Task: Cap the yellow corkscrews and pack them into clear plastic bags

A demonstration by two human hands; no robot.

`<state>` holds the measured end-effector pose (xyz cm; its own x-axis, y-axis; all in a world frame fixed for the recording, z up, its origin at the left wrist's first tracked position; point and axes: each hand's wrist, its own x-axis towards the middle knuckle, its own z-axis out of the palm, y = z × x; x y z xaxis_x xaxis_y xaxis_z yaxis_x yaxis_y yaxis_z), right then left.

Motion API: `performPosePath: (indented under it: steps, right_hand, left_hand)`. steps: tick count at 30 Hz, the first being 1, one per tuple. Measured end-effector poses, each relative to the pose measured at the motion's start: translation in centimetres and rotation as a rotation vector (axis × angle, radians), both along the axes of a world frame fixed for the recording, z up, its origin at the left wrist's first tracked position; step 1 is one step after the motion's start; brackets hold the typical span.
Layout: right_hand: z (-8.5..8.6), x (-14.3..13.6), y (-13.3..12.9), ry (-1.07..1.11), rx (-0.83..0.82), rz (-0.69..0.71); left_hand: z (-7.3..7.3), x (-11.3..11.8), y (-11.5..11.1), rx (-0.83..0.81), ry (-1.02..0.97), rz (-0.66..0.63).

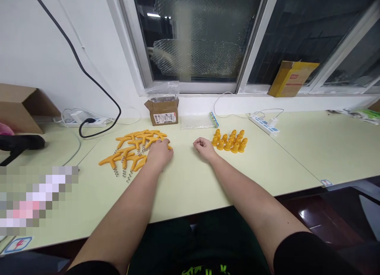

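The left hand (160, 153) is apparently picking from yellow plastic T-shaped handles with silvery metal spirals (124, 155); one is lying against its fingers, though their grip cannot be told. Lifting is seemingly calling for clearance from neighbours. The right hand (204, 147) is resting, fingertips pressed together, beside yellow flared plastic cylinders (227, 145).

Between the left hand (159, 154) and right hand (204, 148), pale green tabletop (184, 184) lies open back to a clear plastic bag (194, 122), with yellow T-handled metal corkscrews (137, 142) blocking the left and yellow plastic-looking cones (232, 141) the right.
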<state>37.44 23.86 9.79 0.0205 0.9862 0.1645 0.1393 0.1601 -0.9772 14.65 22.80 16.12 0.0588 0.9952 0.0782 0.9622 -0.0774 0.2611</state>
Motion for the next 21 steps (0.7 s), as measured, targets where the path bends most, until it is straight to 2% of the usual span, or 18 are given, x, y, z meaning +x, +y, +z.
performPosePath:
  steps: [5,12,16,21]
  right_hand:
    - [0.1,0.0,-0.2,0.046,-0.002,0.024]
    - [0.2,0.4,-0.2,0.095,-0.048,0.079]
    - [0.4,0.7,-0.3,0.036,-0.054,0.154]
    - [0.6,0.7,-0.8,-0.055,-0.033,0.186]
  left_hand:
    - [-2.0,-1.0,0.4,0.046,-0.076,-0.048]
    - [-2.5,-1.5,0.8,0.112,-0.3,-0.066]
    - [-2.3,-1.0,0.2,0.108,-0.592,-0.072]
    - [-1.9,-0.3,-0.6,-0.009,-0.931,-0.033]
